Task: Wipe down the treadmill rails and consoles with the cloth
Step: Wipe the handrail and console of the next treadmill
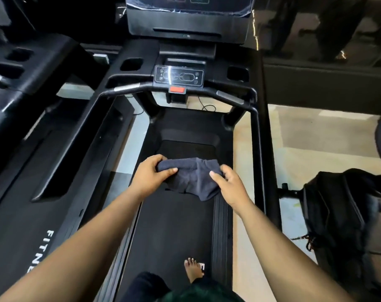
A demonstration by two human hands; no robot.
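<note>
Cupholders come first: 2 dark pockets sit in the treadmill's console tray, the left pocket (pixel 131 64) and the right pocket (pixel 238 73), one on each side of the small control panel (pixel 178 76). Both are too dark inside for me to tell whether anything lies in them. On the floor to my right stands a black backpack (pixel 337 214); I cannot see into it.

I hold the cloth (pixel 191 179), a dark grey towel, in front of me above the running belt (pixel 174 225), well short of the console. My left hand (pixel 150 175) is curled round the cloth's left end, thumb on the near side and fingers wrapped over the far edge. My right hand (pixel 226 182) pinches the right end, thumb laid on the fabric and fingers bent behind it. The cloth is bunched between the 2 hands, with a loose fold hanging down below them.

Ahead, the front handlebar (pixel 128 87) crosses under the control panel, with a red stop button (pixel 177 90) at its middle. The right rail (pixel 258 149) runs back toward me just beside my right hand, not touching it. Above the panel rises the big screen console (pixel 188 18). My bare foot (pixel 194 269) stands on the belt. Another treadmill (pixel 32 171) stands to my left.
</note>
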